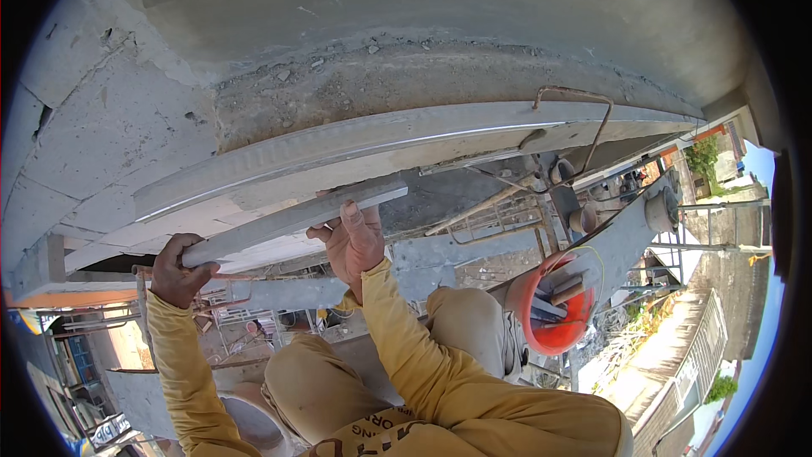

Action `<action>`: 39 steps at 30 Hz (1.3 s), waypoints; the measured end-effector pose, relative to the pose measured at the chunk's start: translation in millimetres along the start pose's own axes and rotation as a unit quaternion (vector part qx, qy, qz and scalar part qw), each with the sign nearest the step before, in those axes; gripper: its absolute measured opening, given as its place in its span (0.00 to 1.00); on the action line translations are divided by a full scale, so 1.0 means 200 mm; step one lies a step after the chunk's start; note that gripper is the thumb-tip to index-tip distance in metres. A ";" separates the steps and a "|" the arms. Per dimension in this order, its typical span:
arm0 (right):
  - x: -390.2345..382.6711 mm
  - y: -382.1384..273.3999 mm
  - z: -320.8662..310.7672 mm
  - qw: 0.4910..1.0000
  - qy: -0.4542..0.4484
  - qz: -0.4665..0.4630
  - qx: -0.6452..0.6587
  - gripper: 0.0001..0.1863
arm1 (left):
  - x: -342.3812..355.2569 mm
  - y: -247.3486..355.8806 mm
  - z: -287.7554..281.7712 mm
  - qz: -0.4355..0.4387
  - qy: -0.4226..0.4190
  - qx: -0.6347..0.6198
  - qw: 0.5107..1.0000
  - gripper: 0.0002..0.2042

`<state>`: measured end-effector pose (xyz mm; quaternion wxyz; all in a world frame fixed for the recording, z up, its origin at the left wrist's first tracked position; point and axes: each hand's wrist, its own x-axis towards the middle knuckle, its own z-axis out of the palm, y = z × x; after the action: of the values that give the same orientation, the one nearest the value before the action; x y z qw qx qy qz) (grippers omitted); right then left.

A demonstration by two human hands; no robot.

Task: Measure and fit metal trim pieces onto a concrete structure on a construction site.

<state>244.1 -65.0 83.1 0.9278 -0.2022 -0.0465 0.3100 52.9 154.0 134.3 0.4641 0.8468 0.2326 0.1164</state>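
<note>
A short grey straight bar (pixel 279 224), like a straightedge, lies slantwise against the underside of the wall ledge. My left hand (pixel 180 271) is closed round its left end, thumb below and fingers above. Further right, my right hand (pixel 353 241) has its palm turned up toward the bar, with loosely curled fingers against it; part of its grip is hidden. Just above the bar, a long pale metal strip (pixel 355 142) runs along the edge of the ledge. Rough grey mortar (pixel 381 76) covers the ledge's top, with crumbs lying on it.
A red bucket (pixel 562 334) with tools in it stands right of my knees. A bent metal rod clamp (pixel 584 90) hooks over the ledge. Scaffold planks (pixel 440 258) and tubes lie below, with a deep drop to the ground. Grey blocks (pixel 127 127) form the wall at left.
</note>
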 end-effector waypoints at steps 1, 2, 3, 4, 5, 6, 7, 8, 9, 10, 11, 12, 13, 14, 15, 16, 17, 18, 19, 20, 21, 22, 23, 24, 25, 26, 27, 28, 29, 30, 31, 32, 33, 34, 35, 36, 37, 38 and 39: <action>0.01 -0.01 -0.01 1.000 -0.008 -0.006 0.002 0.25 | 0.02 -0.01 -0.01 0.002 -0.002 0.004 1.000 0.20; 0.02 -0.02 -0.01 1.000 -0.017 -0.013 0.004 0.23 | 0.03 -0.02 -0.01 0.001 0.006 -0.072 0.997 0.21; 0.02 -0.02 -0.02 1.000 -0.016 -0.014 0.009 0.23 | 0.04 -0.04 -0.02 -0.001 0.014 -0.146 0.989 0.22; 0.03 -0.02 -0.01 0.999 -0.020 -0.019 0.015 0.23 | 0.06 -0.10 -0.05 -0.003 0.000 -0.174 0.985 0.24; 0.04 -0.02 -0.01 0.999 -0.024 -0.025 0.022 0.22 | 0.06 -0.14 -0.04 -0.002 0.000 -0.169 0.986 0.24; 0.04 -0.03 0.00 0.999 -0.023 -0.027 0.024 0.22 | 0.07 -0.15 -0.02 -0.006 -0.002 -0.256 0.967 0.24; 0.05 -0.04 0.01 0.999 -0.027 -0.020 0.025 0.21 | 0.08 -0.15 -0.01 -0.010 -0.003 -0.342 0.940 0.24; 0.05 -0.05 0.02 0.999 -0.031 -0.012 0.027 0.20 | 0.09 -0.15 0.01 -0.011 -0.005 -0.339 0.941 0.24; 0.05 -0.06 0.02 0.999 -0.031 -0.014 0.030 0.20 | 0.10 -0.12 0.03 -0.005 -0.010 -0.394 0.919 0.23; 0.06 -0.06 0.03 0.999 -0.031 -0.012 0.028 0.19 | 0.10 -0.09 0.05 0.000 -0.014 -0.447 0.894 0.22; 0.06 -0.06 0.03 0.999 -0.031 -0.011 0.027 0.18 | 0.11 -0.08 0.06 0.000 -0.015 -0.445 0.896 0.22; 0.06 -0.07 0.05 0.999 -0.031 -0.011 0.029 0.18 | 0.11 -0.06 0.07 -0.006 -0.011 -0.479 0.878 0.21; 0.05 -0.07 0.06 0.999 -0.035 -0.004 0.023 0.18 | 0.11 -0.06 0.09 -0.012 -0.006 -0.512 0.859 0.20; 0.05 -0.08 0.07 0.999 -0.038 0.004 0.017 0.17 | 0.11 -0.06 0.10 -0.013 -0.006 -0.511 0.860 0.20; 0.05 -0.08 0.07 0.999 -0.039 0.005 0.020 0.17 | 0.10 -0.06 0.11 -0.014 -0.003 -0.528 0.849 0.20; 0.05 -0.07 0.07 0.999 -0.037 0.007 0.013 0.17 | 0.09 -0.06 0.12 -0.016 0.000 -0.546 0.837 0.20; 0.05 -0.07 0.07 0.999 -0.035 0.009 0.005 0.17 | 0.09 -0.06 0.13 -0.016 0.001 -0.544 0.839 0.20; 0.05 -0.07 0.06 0.999 -0.035 0.009 0.007 0.17 | 0.09 -0.04 0.16 -0.017 0.002 -0.560 0.828 0.20; 0.06 -0.08 0.05 0.999 -0.031 0.007 0.001 0.18 | 0.09 -0.03 0.18 -0.018 0.003 -0.575 0.818 0.21; 0.06 -0.08 0.04 1.000 -0.028 0.004 -0.006 0.19 | 0.09 -0.03 0.20 -0.014 0.000 -0.582 0.813 0.20; 0.06 -0.09 0.04 1.000 -0.027 0.005 -0.005 0.19 | 0.09 -0.03 0.21 -0.015 0.001 -0.581 0.814 0.20; 0.06 -0.10 0.05 1.000 -0.026 0.004 -0.009 0.19 | 0.09 -0.03 0.22 -0.011 0.001 -0.591 0.807 0.20; 0.05 -0.10 0.06 1.000 -0.025 0.003 -0.013 0.18 | 0.09 -0.03 0.23 -0.008 0.000 -0.601 0.799 0.20; 0.06 -0.10 0.05 1.000 -0.025 0.002 -0.014 0.18 | 0.09 -0.04 0.24 -0.008 -0.001 -0.601 0.799 0.20; 0.06 -0.10 0.05 1.000 -0.020 0.009 -0.019 0.18 | 0.09 -0.05 0.26 0.003 -0.003 -0.612 0.791 0.20; 0.05 -0.11 0.04 0.999 -0.015 0.015 -0.025 0.18 | 0.09 -0.06 0.28 0.013 -0.005 -0.623 0.782 0.20; 0.05 -0.11 0.05 0.999 -0.014 0.013 -0.027 0.18 | 0.09 -0.07 0.30 0.012 -0.007 -0.624 0.781 0.20; 0.06 -0.11 0.05 0.999 -0.006 0.027 -0.026 0.19 | 0.09 -0.08 0.32 0.005 -0.013 -0.640 0.768 0.20; 0.06 -0.12 0.05 0.999 0.003 0.041 -0.025 0.20 | 0.09 -0.09 0.35 -0.002 -0.019 -0.656 0.755 0.21; 0.05 -0.12 0.07 0.999 0.005 0.043 -0.025 0.20 | 0.08 -0.09 0.37 -0.005 -0.018 -0.656 0.755 0.21; 0.05 -0.12 0.08 0.999 0.005 0.043 -0.031 0.21 | 0.08 -0.08 0.38 -0.010 -0.034 -0.649 0.760 0.20; 0.05 -0.12 0.09 0.998 0.004 0.043 -0.038 0.21 | 0.08 -0.08 0.40 -0.015 -0.049 -0.641 0.766 0.20; 0.05 -0.13 0.10 0.998 0.004 0.046 -0.039 0.21 | 0.09 -0.05 0.42 -0.016 -0.046 -0.642 0.765 0.20; 0.05 -0.14 0.10 0.998 0.005 0.047 -0.043 0.21 | 0.10 -0.03 0.45 -0.025 -0.064 -0.636 0.769 0.21; 0.05 -0.15 0.11 0.998 0.004 0.049 -0.047 0.21 | 0.11 -0.01 0.47 -0.033 -0.081 -0.629 0.772 0.22; 0.05 -0.17 0.10 0.997 0.006 0.050 -0.052 0.21 | 0.13 0.02 0.51 -0.033 -0.081 -0.633 0.769 0.22; 0.05 -0.19 0.10 0.997 0.011 0.058 -0.058 0.21 | 0.16 0.06 0.55 -0.037 -0.112 -0.630 0.768 0.24; 0.04 -0.21 0.09 0.996 0.015 0.065 -0.064 0.21 | 0.18 0.10 0.59 -0.040 -0.142 -0.626 0.765 0.25; 0.05 -0.24 0.10 0.996 0.015 0.065 -0.067 0.21 | 0.19 0.14 0.62 -0.039 -0.143 -0.628 0.764 0.25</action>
<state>273.5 -87.1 119.5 0.8908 -0.2708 -0.0401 0.3625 145.5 70.2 90.9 0.9241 0.3630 0.0713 0.0961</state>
